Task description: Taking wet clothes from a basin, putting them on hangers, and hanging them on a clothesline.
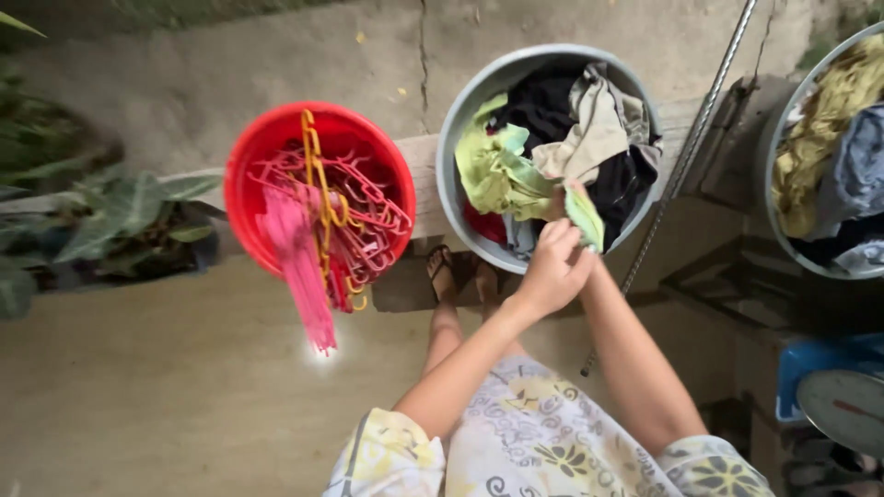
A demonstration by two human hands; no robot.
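Observation:
A grey round basin (448, 175) sits on a low concrete ledge, piled with crumpled clothes in black, beige and light green. My left hand (551, 269) is at the basin's near rim, its fingers closed on a small light green cloth (586, 217) that hangs over the rim. My right forearm comes up from the lower right and meets the left hand at the same spot. My right hand (589, 267) is almost wholly hidden under the left one, so its grip cannot be seen.
A red bucket (249, 175) of pink and yellow plastic hangers stands left of the basin. Another grey basin (772, 198) of clothes is at the right edge. A metal rod (686, 156) slants beside it. Leafy plants (110, 221) grow at left, and a blue scale (833, 391) sits at lower right.

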